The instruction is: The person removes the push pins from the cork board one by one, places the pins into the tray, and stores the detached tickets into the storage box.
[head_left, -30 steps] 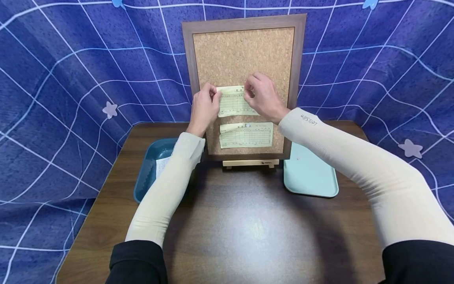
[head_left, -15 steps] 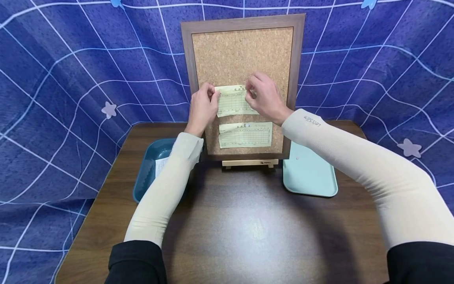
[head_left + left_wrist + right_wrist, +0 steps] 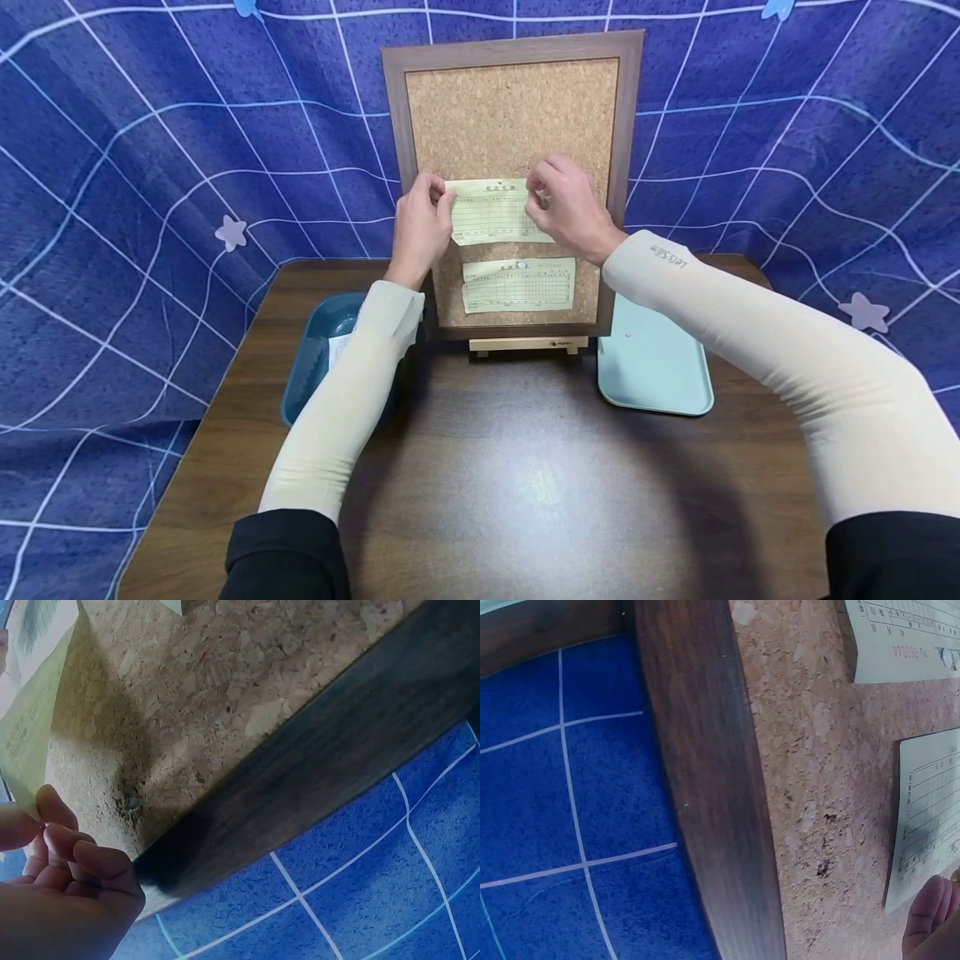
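A pale yellow-green printed form slip [image 3: 487,215] lies across the lower half of the framed cork board [image 3: 510,117]. My left hand [image 3: 420,223] pinches its upper left corner between thumb and forefinger; in the left wrist view that end of the slip [image 3: 34,724] lifts away from the cork. At the slip's upper right is my right hand [image 3: 572,208], thumb and forefinger brought together, overlapping its right part. A small yellow thing [image 3: 955,876] shows at those fingertips, mostly hidden. Below, a second slip [image 3: 517,289] is fixed by a white round tack [image 3: 948,658].
The board stands on a small wooden easel [image 3: 528,343] on a brown table [image 3: 517,467]. A dark teal tray [image 3: 294,392] with white paper [image 3: 337,348] sits left, partly behind the left sleeve. On the right is a light turquoise tray [image 3: 656,375] bearing a tiny pink thing [image 3: 628,336].
The upper slip has shifted slightly left with my left hand. My right hand has moved a little to the right, uncovering more of the slip's printed heading.
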{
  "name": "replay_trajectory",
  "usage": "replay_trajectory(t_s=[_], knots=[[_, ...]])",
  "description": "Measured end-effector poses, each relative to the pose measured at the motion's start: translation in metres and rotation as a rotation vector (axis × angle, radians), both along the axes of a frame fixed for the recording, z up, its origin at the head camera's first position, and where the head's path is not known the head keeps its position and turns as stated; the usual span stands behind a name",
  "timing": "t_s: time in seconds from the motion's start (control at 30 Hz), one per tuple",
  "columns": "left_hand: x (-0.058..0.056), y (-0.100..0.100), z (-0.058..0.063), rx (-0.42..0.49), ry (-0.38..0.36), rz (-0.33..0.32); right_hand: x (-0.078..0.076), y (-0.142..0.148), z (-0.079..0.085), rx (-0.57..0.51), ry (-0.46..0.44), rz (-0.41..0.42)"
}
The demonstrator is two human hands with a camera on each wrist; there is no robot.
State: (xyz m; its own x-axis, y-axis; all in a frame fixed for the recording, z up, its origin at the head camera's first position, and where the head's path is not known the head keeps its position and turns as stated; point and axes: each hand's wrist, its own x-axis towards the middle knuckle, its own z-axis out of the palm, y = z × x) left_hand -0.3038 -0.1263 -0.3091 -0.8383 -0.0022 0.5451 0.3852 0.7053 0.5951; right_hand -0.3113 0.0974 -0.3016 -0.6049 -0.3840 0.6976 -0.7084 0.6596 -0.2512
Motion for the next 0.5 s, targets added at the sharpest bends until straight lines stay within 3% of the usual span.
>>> replay_trajectory(t_s=[0.27,0.5], knots=[[0.002,-0.003,0.002,0.020,0.019,0.004,0.000,0.012,-0.002,0.010,-0.013,-0.041],[0.004,-0.009,0.001,0.051,0.034,0.015,0.001,0.019,-0.006,-0.015,0.012,-0.013]])
